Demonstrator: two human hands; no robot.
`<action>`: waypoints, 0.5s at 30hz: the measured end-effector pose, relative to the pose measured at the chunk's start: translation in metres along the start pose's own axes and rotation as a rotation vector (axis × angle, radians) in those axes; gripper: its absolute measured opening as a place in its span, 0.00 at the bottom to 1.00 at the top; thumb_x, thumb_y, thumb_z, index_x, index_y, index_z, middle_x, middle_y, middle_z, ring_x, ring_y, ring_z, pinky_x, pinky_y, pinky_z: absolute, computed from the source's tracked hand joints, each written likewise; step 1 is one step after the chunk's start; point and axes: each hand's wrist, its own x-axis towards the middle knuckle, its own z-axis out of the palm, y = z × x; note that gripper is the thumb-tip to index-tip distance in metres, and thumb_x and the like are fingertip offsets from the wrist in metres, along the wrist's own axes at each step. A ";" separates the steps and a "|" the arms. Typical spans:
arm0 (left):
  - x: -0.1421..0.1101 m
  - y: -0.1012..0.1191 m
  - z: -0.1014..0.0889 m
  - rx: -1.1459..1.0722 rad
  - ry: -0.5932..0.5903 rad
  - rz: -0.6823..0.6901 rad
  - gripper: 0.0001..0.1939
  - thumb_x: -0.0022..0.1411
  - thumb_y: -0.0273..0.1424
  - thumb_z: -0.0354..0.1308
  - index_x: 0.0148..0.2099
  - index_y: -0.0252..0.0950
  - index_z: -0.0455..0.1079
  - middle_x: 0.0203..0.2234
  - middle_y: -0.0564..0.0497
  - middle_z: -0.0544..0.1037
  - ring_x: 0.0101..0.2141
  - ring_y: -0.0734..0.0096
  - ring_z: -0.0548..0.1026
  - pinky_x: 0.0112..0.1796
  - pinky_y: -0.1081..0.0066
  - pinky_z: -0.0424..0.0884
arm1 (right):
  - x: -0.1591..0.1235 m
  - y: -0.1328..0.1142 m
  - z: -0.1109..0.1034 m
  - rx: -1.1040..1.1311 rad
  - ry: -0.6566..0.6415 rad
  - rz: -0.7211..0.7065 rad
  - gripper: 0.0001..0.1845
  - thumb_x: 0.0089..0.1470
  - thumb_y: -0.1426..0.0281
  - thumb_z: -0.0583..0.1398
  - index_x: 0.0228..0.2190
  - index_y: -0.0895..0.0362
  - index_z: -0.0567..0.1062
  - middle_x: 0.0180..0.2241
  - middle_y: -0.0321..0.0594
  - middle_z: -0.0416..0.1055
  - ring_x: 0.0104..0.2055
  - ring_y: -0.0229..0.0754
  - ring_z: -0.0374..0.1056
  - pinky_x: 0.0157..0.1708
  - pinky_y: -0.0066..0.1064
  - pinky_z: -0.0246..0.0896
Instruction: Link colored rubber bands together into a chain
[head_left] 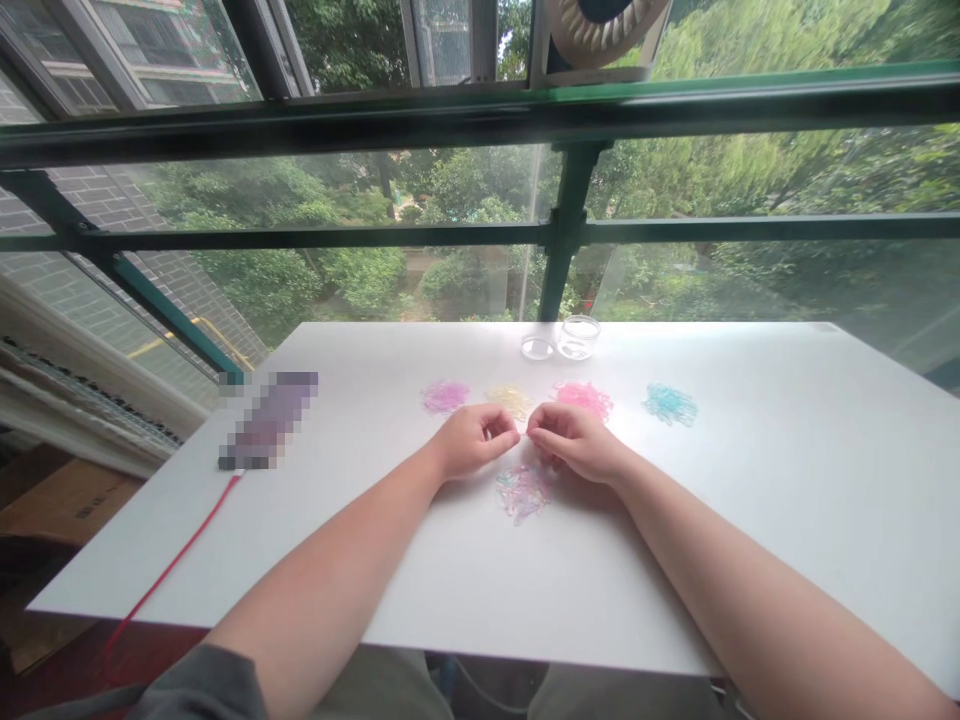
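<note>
Above the mixed pile of small coloured elastic bands (523, 494), my left hand (476, 440) and my right hand (574, 440) meet almost fingertip to fingertip. Each is closed in a pinch. Something thin and pale seems to span the small gap between them, too small to make out. Just beyond the hands lie sorted piles of bands: purple (445, 396), yellow (508, 401), pink (583, 400) and teal (670, 403). My left fingers partly cover the yellow pile, and the pink one is partly behind my right hand.
A clear round jar (578, 338) stands at the white table's (787, 480) far edge, with a clear round lid (537, 348) beside it. On the left lies a blurred-out device (270, 420) with a red cable (180, 555). Green railings and windows rise behind the table.
</note>
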 end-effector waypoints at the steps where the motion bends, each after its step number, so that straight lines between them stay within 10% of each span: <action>1: 0.000 0.000 0.000 -0.002 -0.007 0.005 0.09 0.55 0.35 0.55 0.30 0.33 0.68 0.22 0.54 0.70 0.22 0.80 0.63 0.24 0.77 0.60 | 0.000 -0.001 0.000 -0.009 0.008 -0.005 0.06 0.52 0.68 0.56 0.27 0.58 0.66 0.19 0.31 0.63 0.18 0.31 0.60 0.17 0.24 0.56; 15: 0.005 -0.012 0.000 -0.233 -0.004 -0.027 0.12 0.58 0.34 0.51 0.34 0.31 0.69 0.25 0.49 0.75 0.29 0.72 0.71 0.33 0.73 0.67 | 0.002 0.003 -0.002 0.034 0.038 -0.008 0.11 0.53 0.63 0.56 0.26 0.58 0.66 0.17 0.30 0.60 0.18 0.31 0.57 0.16 0.24 0.56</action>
